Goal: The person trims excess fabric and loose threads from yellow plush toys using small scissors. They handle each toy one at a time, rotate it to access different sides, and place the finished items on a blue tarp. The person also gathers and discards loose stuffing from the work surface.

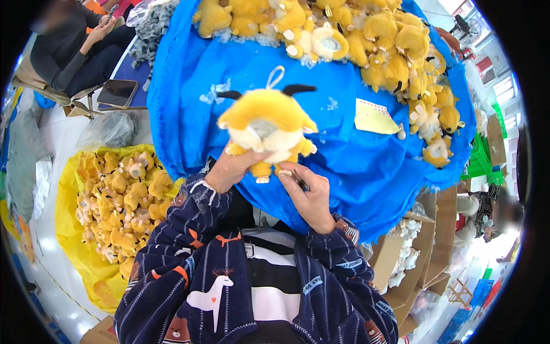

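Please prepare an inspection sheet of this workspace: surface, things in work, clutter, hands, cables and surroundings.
Surface: wrinkled blue sheet.
Job's things: one yellow-and-white plush toy with a hanging loop, held up over the sheet; many similar toys piled toward the far and right edges.
Clutter: white fluff and a pale yellow paper on the sheet.
Hands: left hand grips the toy's lower body; right hand, at its foot, holds a small dark tool, kind unclear.
Cables: nothing seen.
Surroundings: yellow bag of toys at left; cardboard box at right; seated person at upper left.
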A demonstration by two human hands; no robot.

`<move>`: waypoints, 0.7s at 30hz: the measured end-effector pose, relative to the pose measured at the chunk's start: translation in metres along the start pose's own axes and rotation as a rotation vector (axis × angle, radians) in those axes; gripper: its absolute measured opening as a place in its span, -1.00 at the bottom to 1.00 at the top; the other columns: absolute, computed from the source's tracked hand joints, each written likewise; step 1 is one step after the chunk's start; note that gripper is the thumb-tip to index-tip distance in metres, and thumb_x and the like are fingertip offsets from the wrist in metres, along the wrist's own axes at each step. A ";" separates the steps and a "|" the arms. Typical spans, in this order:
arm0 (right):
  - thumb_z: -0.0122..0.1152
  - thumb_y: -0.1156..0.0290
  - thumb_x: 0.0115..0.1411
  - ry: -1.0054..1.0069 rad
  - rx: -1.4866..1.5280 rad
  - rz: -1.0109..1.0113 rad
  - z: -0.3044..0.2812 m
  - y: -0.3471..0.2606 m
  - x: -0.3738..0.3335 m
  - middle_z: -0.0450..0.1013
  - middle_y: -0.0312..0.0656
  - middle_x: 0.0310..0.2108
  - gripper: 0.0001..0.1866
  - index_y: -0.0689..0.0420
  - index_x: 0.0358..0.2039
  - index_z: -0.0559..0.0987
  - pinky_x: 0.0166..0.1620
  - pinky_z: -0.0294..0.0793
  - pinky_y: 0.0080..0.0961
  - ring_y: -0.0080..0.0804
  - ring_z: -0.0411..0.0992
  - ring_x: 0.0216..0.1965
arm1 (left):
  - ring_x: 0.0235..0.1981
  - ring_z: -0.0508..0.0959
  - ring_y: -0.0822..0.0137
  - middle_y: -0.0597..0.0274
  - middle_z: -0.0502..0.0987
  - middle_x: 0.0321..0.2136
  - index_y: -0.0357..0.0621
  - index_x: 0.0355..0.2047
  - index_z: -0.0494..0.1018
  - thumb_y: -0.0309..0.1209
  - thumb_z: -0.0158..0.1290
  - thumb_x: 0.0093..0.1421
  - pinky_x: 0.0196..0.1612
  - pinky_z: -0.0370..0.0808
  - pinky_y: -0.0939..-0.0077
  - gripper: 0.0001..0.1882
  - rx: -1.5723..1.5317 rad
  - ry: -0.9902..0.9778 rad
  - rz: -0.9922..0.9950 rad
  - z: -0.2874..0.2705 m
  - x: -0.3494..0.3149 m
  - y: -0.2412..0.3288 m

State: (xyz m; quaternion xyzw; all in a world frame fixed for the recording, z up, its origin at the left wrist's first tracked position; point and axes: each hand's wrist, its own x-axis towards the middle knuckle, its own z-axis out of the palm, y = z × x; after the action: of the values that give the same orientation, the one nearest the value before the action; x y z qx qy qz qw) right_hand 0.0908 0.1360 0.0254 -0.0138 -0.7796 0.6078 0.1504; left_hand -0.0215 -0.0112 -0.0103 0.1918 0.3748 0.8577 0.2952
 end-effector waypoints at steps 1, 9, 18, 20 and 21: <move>0.24 0.51 0.12 -0.008 0.045 0.089 -0.002 0.003 0.000 0.55 -0.17 -0.42 -0.77 0.28 -0.19 0.55 -0.33 0.47 -0.64 -0.60 0.49 -0.40 | 0.01 0.44 0.30 0.15 0.42 0.00 -0.21 0.13 0.20 -0.49 0.14 0.11 0.06 0.40 0.41 -0.42 0.043 0.007 0.037 0.005 0.003 0.000; 0.30 0.54 0.04 0.284 0.040 0.073 -0.028 0.005 0.007 0.45 -0.35 -0.52 -0.69 0.25 -0.19 0.48 -0.49 0.31 -0.73 -0.73 0.32 -0.55 | -0.04 0.45 0.39 0.21 0.45 -0.04 -0.24 0.09 0.27 -0.41 0.09 0.18 0.01 0.39 0.52 -0.52 0.272 0.104 -0.059 0.021 0.001 -0.002; 0.23 0.43 0.13 0.224 -0.361 -0.070 0.010 0.019 0.000 0.49 -0.11 -0.54 -0.81 0.26 -0.29 0.53 -0.49 0.40 -0.56 -0.35 0.47 -0.56 | -0.04 0.45 0.41 0.21 0.45 -0.08 -0.27 0.04 0.30 -0.43 0.14 0.14 0.00 0.40 0.53 -0.54 0.405 0.164 0.133 0.024 -0.004 -0.005; 0.18 0.42 0.17 0.154 0.158 0.231 0.002 0.018 0.004 0.50 -0.18 -0.54 -0.81 0.27 -0.26 0.53 -0.49 0.37 -0.62 -0.48 0.43 -0.56 | -0.04 0.44 0.42 0.20 0.45 -0.08 -0.26 0.04 0.30 -0.45 0.14 0.14 0.00 0.40 0.53 -0.53 0.371 0.185 0.149 0.021 -0.005 -0.007; 0.15 0.41 0.20 0.114 0.416 0.376 -0.002 0.017 0.006 0.50 -0.22 -0.54 -0.80 0.28 -0.25 0.53 -0.49 0.36 -0.65 -0.54 0.42 -0.57 | -0.04 0.44 0.42 0.20 0.45 -0.08 -0.26 0.04 0.30 -0.46 0.14 0.14 0.00 0.40 0.53 -0.53 0.352 0.193 0.159 0.020 -0.006 -0.008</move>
State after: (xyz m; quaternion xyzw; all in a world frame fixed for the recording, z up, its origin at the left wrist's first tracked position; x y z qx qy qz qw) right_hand 0.0825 0.1438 0.0108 -0.1612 -0.6121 0.7702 0.0782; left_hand -0.0037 -0.0004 -0.0039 0.1863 0.5291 0.8139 0.1512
